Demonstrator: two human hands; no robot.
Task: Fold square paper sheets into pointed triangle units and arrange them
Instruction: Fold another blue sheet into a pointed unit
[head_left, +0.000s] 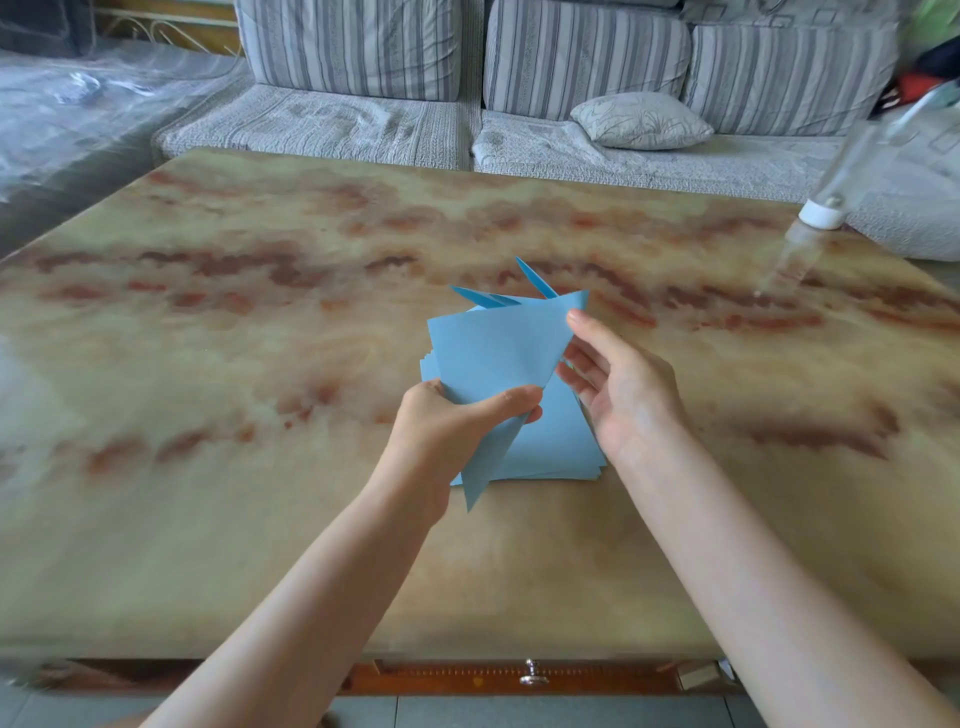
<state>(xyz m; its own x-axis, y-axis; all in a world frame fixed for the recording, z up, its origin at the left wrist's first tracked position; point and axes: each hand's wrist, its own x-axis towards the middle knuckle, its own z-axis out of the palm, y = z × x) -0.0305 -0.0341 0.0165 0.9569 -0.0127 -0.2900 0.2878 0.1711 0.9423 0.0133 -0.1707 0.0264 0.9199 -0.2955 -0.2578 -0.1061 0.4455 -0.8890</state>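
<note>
A light blue paper sheet (493, 353) is lifted above a stack of blue square sheets (550, 447) on the marble-patterned table (260, 338). My left hand (452, 421) pinches the sheet's lower part between thumb and fingers. My right hand (613, 384) is at the sheet's right edge, its fingers fairly straight, one fingertip touching near the top right corner. Just behind the sheet, two folded blue pointed units (535, 278) (483, 297) lie on the table, partly hidden by it.
A grey striped sofa (467, 78) with a small cushion (641, 120) stands behind the table. A clear rod with a white cap (826, 208) leans over the table's far right. A drawer knob (531, 673) shows under the near edge.
</note>
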